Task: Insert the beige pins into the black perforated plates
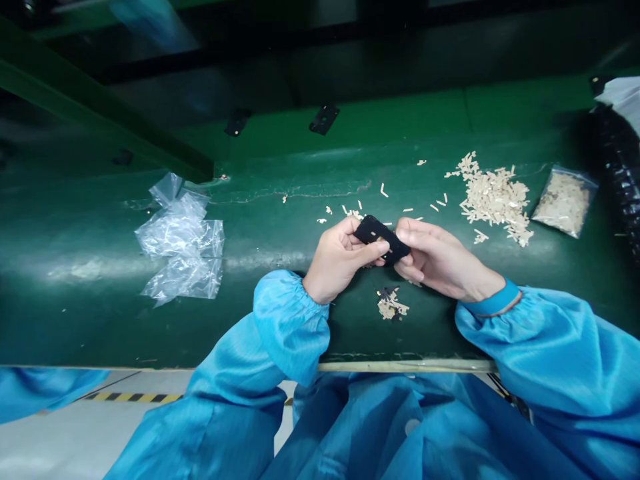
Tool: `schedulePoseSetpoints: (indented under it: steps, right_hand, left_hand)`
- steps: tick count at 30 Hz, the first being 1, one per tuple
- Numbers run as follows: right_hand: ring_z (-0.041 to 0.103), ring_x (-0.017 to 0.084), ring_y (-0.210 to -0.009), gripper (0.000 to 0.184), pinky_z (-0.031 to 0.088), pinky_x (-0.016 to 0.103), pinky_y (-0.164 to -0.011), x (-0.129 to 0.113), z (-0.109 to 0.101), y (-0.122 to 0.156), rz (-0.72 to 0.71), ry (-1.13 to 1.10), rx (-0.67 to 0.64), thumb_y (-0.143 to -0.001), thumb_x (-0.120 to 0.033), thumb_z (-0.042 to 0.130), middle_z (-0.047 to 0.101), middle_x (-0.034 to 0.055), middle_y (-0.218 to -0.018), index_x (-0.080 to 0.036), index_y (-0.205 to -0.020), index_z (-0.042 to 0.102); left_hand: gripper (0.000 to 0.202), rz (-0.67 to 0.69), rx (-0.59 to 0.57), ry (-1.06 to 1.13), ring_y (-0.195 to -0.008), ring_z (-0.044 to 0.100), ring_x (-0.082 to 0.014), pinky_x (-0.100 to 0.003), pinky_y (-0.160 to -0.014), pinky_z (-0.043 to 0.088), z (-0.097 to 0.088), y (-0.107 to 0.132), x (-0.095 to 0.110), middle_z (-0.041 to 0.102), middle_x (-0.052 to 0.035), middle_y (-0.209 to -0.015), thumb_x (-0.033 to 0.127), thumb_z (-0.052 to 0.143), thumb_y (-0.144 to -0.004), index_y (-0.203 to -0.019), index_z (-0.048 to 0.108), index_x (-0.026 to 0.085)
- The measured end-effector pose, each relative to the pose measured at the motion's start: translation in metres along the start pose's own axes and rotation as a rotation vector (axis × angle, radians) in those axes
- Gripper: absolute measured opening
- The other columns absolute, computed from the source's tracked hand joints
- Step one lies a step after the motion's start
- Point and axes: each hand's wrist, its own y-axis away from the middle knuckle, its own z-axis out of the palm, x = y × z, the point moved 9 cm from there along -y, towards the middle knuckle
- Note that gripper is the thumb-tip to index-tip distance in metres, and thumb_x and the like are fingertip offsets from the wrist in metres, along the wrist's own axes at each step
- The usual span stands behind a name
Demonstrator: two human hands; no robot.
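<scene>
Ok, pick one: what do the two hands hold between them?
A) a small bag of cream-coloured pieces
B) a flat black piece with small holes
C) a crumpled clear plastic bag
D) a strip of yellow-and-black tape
B. The left hand and the right hand each pinch one end of the flat black piece above the green bench.

A hand can pass across the green tabletop (270, 227) between the left hand (340, 260) and the crumpled plastic bags (180, 240). Beyond the right hand (440, 260), a heap of pale chips (495, 200) and a zip bag (565, 201) stand in the way; a small chip pile (391, 305) lies just below the hands.
</scene>
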Motion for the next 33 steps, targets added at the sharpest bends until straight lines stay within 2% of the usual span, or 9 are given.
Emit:
schedulePoseSetpoints:
  steps: [4,7,11,14,17,20,25,30,33]
  right_hand:
    - [0.040,0.006,-0.041,0.037,0.024,0.021,-0.043,-0.005,0.000,0.000,-0.077,0.083,0.017,-0.088,-0.045,0.076,0.050,-0.0075,-0.056,-0.021,-0.078,0.050]
    - [0.045,0.006,-0.044,0.032,0.030,0.021,-0.046,-0.012,0.000,0.001,-0.195,0.126,0.033,-0.093,-0.045,0.072,0.055,-0.0074,-0.059,-0.022,-0.084,0.051]
    - [0.054,0.008,-0.052,0.020,0.039,0.022,-0.051,-0.022,0.002,0.005,-0.359,0.286,0.068,-0.097,-0.037,0.068,0.062,-0.0054,-0.065,-0.022,-0.094,0.055]
    - [0.058,0.009,-0.056,0.016,0.043,0.023,-0.053,-0.025,0.006,0.007,-0.422,0.385,0.059,-0.098,-0.032,0.068,0.065,-0.0044,-0.068,-0.022,-0.100,0.056]
    - [0.060,0.010,-0.059,0.017,0.047,0.024,-0.056,-0.027,0.007,0.009,-0.436,0.416,0.045,-0.097,-0.033,0.069,0.066,-0.0028,-0.072,-0.021,-0.102,0.058]
    - [0.062,0.011,-0.059,0.021,0.050,0.026,-0.056,-0.032,0.002,0.012,-0.462,0.444,0.112,-0.094,-0.037,0.071,0.068,-0.0004,-0.077,-0.021,-0.100,0.060]
    - [0.055,0.010,-0.050,0.024,0.043,0.024,-0.049,-0.037,-0.004,0.015,-0.464,0.588,0.256,-0.095,-0.042,0.069,0.061,-0.0031,-0.062,-0.021,-0.088,0.059]
    - [0.042,0.008,-0.037,0.041,0.031,0.021,-0.038,-0.024,-0.009,0.007,-0.303,0.574,0.260,-0.088,-0.052,0.073,0.054,-0.0058,-0.048,-0.021,-0.073,0.052]
    - [0.045,0.007,-0.038,0.037,0.032,0.020,-0.038,-0.020,-0.011,0.001,-0.226,0.546,0.169,-0.084,-0.049,0.079,0.060,-0.0054,-0.056,-0.020,-0.080,0.056]
  left_hand:
    - [0.039,-0.029,0.032,0.016,-0.062,0.069,-0.0085,-0.018,-0.060,0.059,-0.003,0.000,-0.004,0.072,0.0013,-0.077,0.031,0.091,-0.070,-0.090,0.062,0.015]
    - [0.037,-0.041,0.076,0.061,-0.062,0.070,-0.0081,-0.017,-0.061,0.059,-0.006,0.001,-0.006,0.073,0.0011,-0.077,0.033,0.088,-0.074,-0.094,0.063,0.015]
    - [0.035,-0.017,0.129,0.119,-0.062,0.069,-0.0071,-0.016,-0.062,0.060,-0.009,0.001,-0.004,0.074,0.0009,-0.079,0.032,0.088,-0.074,-0.093,0.063,0.015]
    - [0.035,-0.003,0.161,0.134,-0.062,0.070,-0.0074,-0.017,-0.063,0.061,-0.013,0.001,-0.002,0.074,0.0004,-0.079,0.032,0.088,-0.074,-0.091,0.062,0.015]
    - [0.035,0.019,0.171,0.115,-0.062,0.071,-0.0080,-0.017,-0.063,0.062,-0.014,0.002,0.001,0.074,0.0003,-0.078,0.032,0.088,-0.075,-0.090,0.062,0.014]
    - [0.036,0.026,0.184,0.074,-0.061,0.071,-0.0086,-0.018,-0.062,0.061,-0.015,0.002,0.003,0.074,0.0007,-0.076,0.033,0.089,-0.073,-0.088,0.061,0.014]
    - [0.036,0.014,0.173,-0.061,-0.061,0.070,-0.0095,-0.020,-0.061,0.058,-0.010,0.004,0.006,0.071,0.0012,-0.074,0.032,0.089,-0.071,-0.083,0.060,0.014]
    - [0.037,-0.006,0.113,-0.131,-0.059,0.066,-0.0091,-0.019,-0.056,0.053,-0.007,0.002,0.004,0.067,0.0015,-0.069,0.033,0.089,-0.071,-0.083,0.059,0.014]
    - [0.043,-0.041,0.081,-0.079,-0.060,0.066,-0.0089,-0.020,-0.058,0.055,-0.007,-0.001,-0.002,0.070,0.0000,-0.074,0.037,0.091,-0.068,-0.086,0.059,0.014]
